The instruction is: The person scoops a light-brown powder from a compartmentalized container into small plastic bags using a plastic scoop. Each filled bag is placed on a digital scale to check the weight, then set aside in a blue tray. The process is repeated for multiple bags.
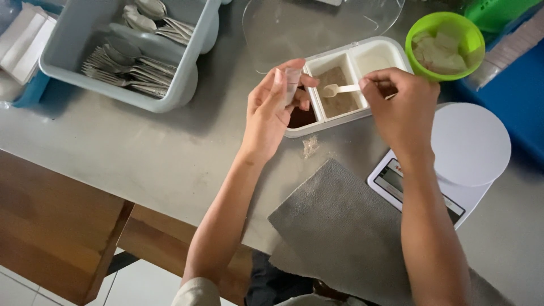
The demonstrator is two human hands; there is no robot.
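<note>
My right hand [400,103] pinches the handle of a small white spoon [339,89], its bowl heaped with tan powder over the middle compartment of a white divided container [391,54]. My left hand [275,107] holds a small clear plastic packet [292,82] upright beside the container's left compartment, which holds a dark brown powder. The right compartment holds a pale powder. A little spilled powder [310,146] lies on the grey counter just in front of the container.
A white kitchen scale [470,144] stands at the right, a grey cloth [345,226] near the counter edge. A green bowl [447,25] with small packets sits behind the scale. A grey tub of spoons and forks [122,54] is at far left; a clear lid [317,25] lies behind the container.
</note>
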